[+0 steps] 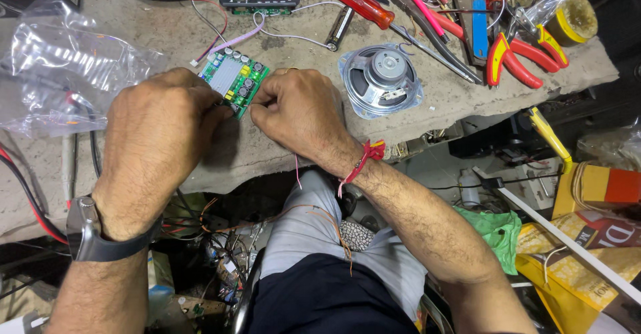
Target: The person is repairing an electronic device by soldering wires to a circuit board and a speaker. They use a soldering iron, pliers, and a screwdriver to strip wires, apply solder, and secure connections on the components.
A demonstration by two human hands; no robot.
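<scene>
Left hand (160,140) and right hand (300,113) both pinch small green rectangular circuit board (234,80); round grey metal speaker (382,80) just right of grip.

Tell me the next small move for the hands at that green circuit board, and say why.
Probably steady the green circuit board with the left hand while the right hand feeds in the thin pink wire. Both hands pinch at the board's near edge, and the wire trails loose below the right hand, so it looks not yet fixed.
</scene>
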